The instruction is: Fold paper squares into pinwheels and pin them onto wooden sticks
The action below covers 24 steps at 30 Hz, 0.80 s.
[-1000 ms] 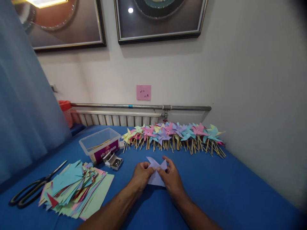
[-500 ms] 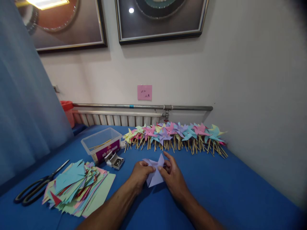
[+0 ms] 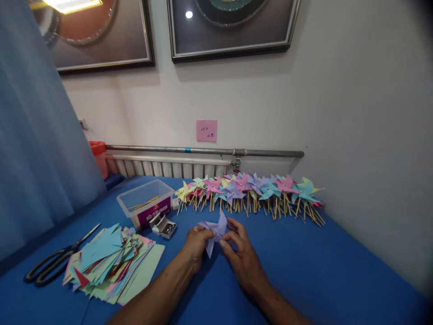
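Observation:
A light purple paper pinwheel [image 3: 215, 229] is held over the blue table, its pointed blades folded toward the middle. My left hand [image 3: 197, 243] is closed on its left side, the thumb pressing near the centre. Just right of the paper is my right hand [image 3: 241, 253], fingers curved and apart, thumb and fingertips close against the paper's edge; whether they touch it I cannot tell. Left of my hands, an opened small box of metal pins [image 3: 167, 229] lies by a stack of cut coloured paper [image 3: 115, 266].
Behind my hands, several finished pinwheels on sticks [image 3: 250, 192] lie in a long row. A clear plastic tub [image 3: 145, 203] with thin sticks stands at the left. Black-handled scissors [image 3: 61, 257] lie left of the paper stack. A blue curtain [image 3: 43, 135] hangs at the far left.
The purple paper's lower right part has been folded inward, and its shape is now a narrower pinwheel. My right fingers have spread and loosened from it. The view has shifted slightly.

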Available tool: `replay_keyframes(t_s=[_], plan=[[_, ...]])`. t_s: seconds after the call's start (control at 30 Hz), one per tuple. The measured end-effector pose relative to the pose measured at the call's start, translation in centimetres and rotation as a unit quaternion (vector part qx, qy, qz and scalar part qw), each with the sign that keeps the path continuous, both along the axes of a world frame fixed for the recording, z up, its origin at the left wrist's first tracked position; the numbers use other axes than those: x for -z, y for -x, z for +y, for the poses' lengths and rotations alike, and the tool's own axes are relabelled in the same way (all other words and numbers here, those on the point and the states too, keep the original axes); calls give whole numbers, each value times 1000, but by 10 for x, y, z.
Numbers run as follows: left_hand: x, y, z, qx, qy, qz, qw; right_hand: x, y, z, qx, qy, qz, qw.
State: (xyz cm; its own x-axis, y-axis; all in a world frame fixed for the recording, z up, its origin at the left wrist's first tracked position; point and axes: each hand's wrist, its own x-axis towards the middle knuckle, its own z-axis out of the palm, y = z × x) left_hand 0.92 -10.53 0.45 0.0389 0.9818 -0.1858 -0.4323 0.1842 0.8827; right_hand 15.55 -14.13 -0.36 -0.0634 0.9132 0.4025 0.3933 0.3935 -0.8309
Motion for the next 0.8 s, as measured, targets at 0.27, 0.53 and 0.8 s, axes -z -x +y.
replay_keyframes(t_s=[0.27,0.53,0.8], plan=[[1,-2,-1,11,13,11,1000,12,0,16,75,86,74,991],[5,-5,-1,19,1,7,1000,15,1,20,85,116,62,988],[8,-5,1,0,9,46,999,7,4,12,73,84,63,992]])
